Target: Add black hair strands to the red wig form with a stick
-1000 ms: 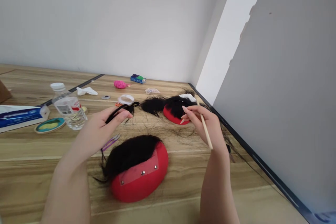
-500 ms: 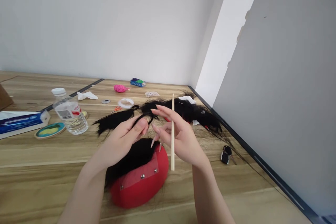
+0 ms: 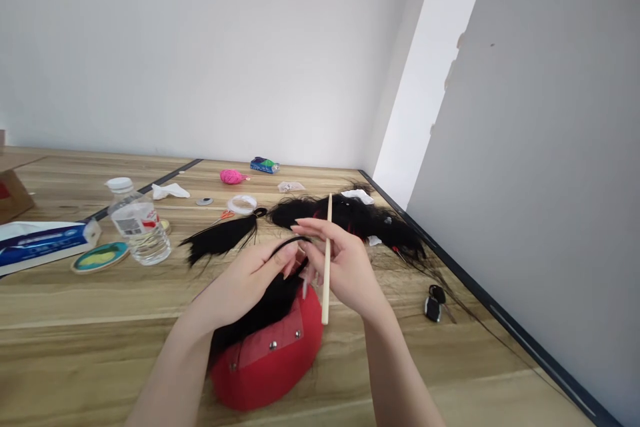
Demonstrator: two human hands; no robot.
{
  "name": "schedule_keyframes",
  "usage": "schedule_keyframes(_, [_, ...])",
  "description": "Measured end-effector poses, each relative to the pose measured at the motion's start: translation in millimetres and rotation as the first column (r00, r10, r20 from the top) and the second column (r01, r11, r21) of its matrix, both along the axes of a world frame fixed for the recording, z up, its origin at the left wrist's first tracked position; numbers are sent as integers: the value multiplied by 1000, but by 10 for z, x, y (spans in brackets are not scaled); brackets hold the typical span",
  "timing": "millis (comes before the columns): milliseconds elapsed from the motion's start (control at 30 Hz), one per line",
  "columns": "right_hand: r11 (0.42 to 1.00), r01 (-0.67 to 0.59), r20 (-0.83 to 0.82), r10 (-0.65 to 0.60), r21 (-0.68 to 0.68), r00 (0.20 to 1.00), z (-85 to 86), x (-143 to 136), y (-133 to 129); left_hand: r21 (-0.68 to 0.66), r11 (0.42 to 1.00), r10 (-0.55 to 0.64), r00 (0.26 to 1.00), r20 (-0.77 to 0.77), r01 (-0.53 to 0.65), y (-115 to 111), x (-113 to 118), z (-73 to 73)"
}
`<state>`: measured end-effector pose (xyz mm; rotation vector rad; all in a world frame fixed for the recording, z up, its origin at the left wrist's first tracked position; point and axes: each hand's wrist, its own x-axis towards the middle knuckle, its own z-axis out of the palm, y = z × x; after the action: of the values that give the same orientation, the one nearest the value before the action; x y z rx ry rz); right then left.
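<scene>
My left hand [image 3: 250, 277] pinches a thin black strand [image 3: 287, 240] that curves in a loop above the red cushion. Close beside it, my right hand [image 3: 340, 263] has thumb and fingers on the same strand, while a pale wooden stick [image 3: 327, 280] stands upright between its fingers. Below both hands lies the red cushion [image 3: 273, 377] with several metal pins along a clear strip. Black hair [image 3: 255, 313] covers the cushion's far side, partly hidden by my left hand. The fingertips overlap, so the exact grip on the strand is partly hidden.
Behind my hands lie a black hair bundle [image 3: 217, 238] and a larger hair pile [image 3: 390, 223]. A water bottle [image 3: 143, 227], tissue pack [image 3: 45, 247] and round coaster [image 3: 100, 257] are at the left. Black keys [image 3: 433, 303] lie right; pink yarn [image 3: 232, 177] is farther back.
My right thumb and fingers have closed in on the strand near my left fingertips. The black loop looks wider, and the view has shifted slightly.
</scene>
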<state>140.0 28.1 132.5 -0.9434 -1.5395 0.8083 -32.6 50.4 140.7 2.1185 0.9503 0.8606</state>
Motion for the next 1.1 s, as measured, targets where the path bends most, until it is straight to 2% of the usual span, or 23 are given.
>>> schedule_keyframes(167, [995, 101, 40, -101, 3, 994, -33, 32, 57, 1, 1000, 26, 999, -30, -26, 12, -3, 9])
schedule_keyframes(333, [987, 162, 78, -163, 20, 983, -2, 33, 59, -66, 996, 62, 995, 77, -57, 53, 0, -3])
schedule_keyframes(400, [984, 178, 93, -180, 23, 979, 14, 29, 53, -77, 991, 121, 986, 111, -113, 66, -11, 4])
schedule_keyframes(500, [980, 197, 126, -200, 31, 972, 36, 24, 32, -25, 966, 256, 949, 184, -256, 75, -36, 33])
schedule_keyframes(567, [979, 201, 143, -204, 30, 969, 46, 21, 12, 8, 951, 301, 926, 227, -311, 77, -45, 51])
schedule_keyframes(800, [983, 174, 167, -182, 60, 969, 52, 22, -39, 102, 944, 284, 929, 238, -315, 119, -12, -5])
schedule_keyframes(900, [985, 153, 194, -165, 74, 967, 60, 25, -62, 101, 935, 306, 919, 251, -339, 117, 1, -15])
schedule_keyframes(1100, [972, 203, 292, -228, 115, 929, 58, 40, -69, 95, 926, 317, 890, 327, -365, 79, 14, 20])
